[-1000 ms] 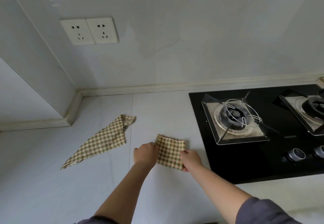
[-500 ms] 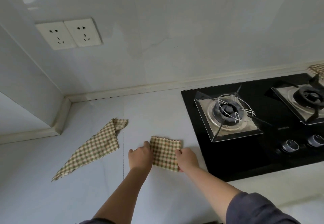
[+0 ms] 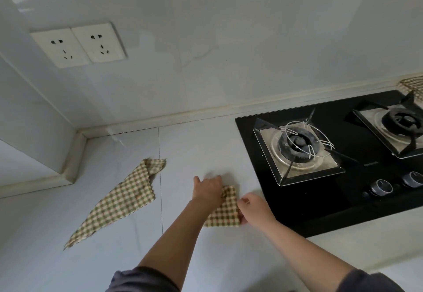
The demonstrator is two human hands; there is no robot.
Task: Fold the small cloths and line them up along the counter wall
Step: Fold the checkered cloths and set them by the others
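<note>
Checked cloth [image 3: 226, 211], lower centre: left hand [image 3: 207, 188] flat, pressing; right hand [image 3: 254, 207] pinching edge. Step: folding, apparently finishing. Next: carry to wall [image 3: 229, 40] without unfolding.

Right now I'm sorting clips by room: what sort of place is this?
Probably a home kitchen: a black two-burner gas hob is set into a pale counter with a checked cloth on it, and a double wall socket sits above.

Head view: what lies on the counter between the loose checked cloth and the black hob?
The folded checked cloth, with the left hand over it and the right hand pinching its right edge. There is bare counter on either side, as the head view shows.
</note>
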